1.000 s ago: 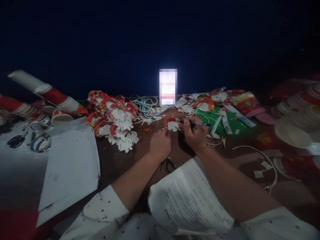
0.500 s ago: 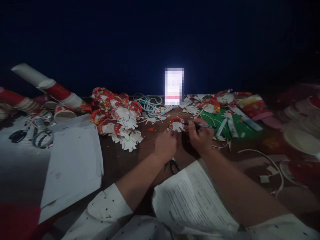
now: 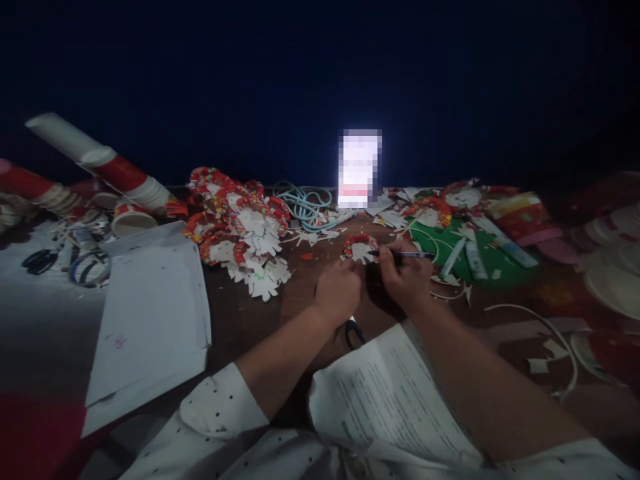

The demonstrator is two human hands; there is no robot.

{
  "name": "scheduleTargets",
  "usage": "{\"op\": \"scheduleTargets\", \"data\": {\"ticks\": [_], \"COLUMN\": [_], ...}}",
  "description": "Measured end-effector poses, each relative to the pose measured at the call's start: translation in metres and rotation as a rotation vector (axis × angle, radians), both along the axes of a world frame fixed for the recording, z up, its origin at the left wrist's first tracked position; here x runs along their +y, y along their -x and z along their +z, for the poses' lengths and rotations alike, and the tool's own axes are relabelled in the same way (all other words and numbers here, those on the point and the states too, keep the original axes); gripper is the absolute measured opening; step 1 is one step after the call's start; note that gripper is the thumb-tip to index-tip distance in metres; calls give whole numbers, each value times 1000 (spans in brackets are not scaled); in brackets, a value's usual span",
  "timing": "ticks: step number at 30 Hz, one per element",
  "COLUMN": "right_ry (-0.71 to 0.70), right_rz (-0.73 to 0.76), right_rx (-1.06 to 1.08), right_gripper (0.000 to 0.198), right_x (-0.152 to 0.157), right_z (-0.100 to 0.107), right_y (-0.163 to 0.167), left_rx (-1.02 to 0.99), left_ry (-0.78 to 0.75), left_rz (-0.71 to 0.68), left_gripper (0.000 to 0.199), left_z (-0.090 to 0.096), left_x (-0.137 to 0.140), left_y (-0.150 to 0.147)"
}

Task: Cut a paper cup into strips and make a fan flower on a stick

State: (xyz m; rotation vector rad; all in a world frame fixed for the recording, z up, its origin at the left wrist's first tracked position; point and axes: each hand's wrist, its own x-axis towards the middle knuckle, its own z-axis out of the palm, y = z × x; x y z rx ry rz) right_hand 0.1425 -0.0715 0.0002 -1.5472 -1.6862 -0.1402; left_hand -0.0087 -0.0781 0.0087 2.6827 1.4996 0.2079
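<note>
My right hand [image 3: 406, 277] is closed round a dark pen [image 3: 413, 255], held nearly level. Its tip meets the right side of a small paper cutout [image 3: 361, 252], which has a white jagged middle and a curved red patterned rim. At the lower edge of that cutout, my left hand [image 3: 339, 290] pinches or presses with bent fingers; its fingertips are partly hidden. Below my hands, the black handle of scissors [image 3: 354, 333] shows from beside a printed sheet [image 3: 385, 390].
A heap of similar red and white cutouts [image 3: 255, 230] lies left. Behind are a pale blue cord [image 3: 305, 203] and a lit, blurred screen [image 3: 359, 167]. Glue tubes [image 3: 475, 259] rest on green material [image 3: 427, 233]. White sheets [image 3: 150, 320] and stacked paper cups [image 3: 135, 190] stand left.
The whole view has shifted slightly. The pen tip has moved a little down, from near the cutout's red rim onto its white part. Both hands keep their grip.
</note>
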Motion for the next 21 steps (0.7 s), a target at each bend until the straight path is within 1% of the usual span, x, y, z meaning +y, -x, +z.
{"op": "scheduleTargets", "data": {"ticks": [11,21], "right_ry": [85,111], "right_rz": [9,16], "right_rx": [-35,-45], "right_gripper": [28,30], "right_x": [0,0], "right_z": [-2,-3], "right_y": [2,3], "left_rx": [-2,-4], "left_ry": [-14,-11], "left_rz": [2,1], "left_gripper": [35,36], "left_z": [1,2], "left_x": [-1,-1], "left_y": [-1,-1]}}
